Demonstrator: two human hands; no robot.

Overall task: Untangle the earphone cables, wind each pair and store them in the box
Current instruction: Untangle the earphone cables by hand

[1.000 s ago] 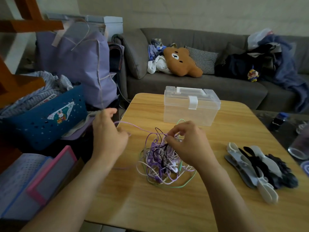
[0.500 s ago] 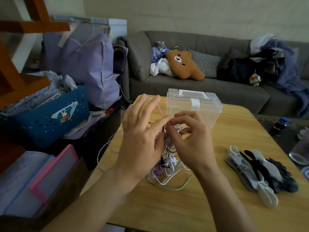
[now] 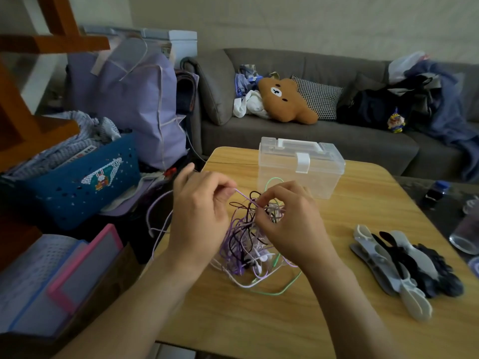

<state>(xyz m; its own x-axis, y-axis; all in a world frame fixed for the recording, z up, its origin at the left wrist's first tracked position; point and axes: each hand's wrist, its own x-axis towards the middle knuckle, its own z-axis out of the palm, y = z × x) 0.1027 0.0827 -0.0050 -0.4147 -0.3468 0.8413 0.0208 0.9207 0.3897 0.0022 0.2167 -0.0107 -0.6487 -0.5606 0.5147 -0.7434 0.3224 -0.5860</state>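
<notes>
Head view: a tangled bundle of thin earphone cables in purple, lilac, white, black and pale green (image 3: 248,244) sits near the middle of the light wooden surface (image 3: 363,203), partly lifted between the two hands. The left hand (image 3: 199,216) has its fingers (image 3: 223,189) curled, pinching a lilac strand (image 3: 242,195) that runs taut across to the right hand (image 3: 287,218). The right hand's fingers (image 3: 269,196) are likewise curled and pinch the cables at the top of the bundle, where black and lilac loops stand up just between the two hands. The lower part of the bundle lies on the surface below the right wrist, with a pale green loop (image 3: 280,290) trailing out toward the near edge. More lilac strands hang off the left edge of the surface, behind the left forearm.

The clear plastic box with a white latch and handle (image 3: 300,167) stands closed on the surface behind the hands, apart from the bundle. To the right lies a heap of grey, white and black flat winders (image 3: 399,265), overlapping one another.

The hands cover the centre of the knot, so which strands each pinch takes in cannot be told exactly. The earbuds and plugs are too small and blurred to pick out with certainty. A glass (image 3: 466,229) is cut off at the right edge.
</notes>
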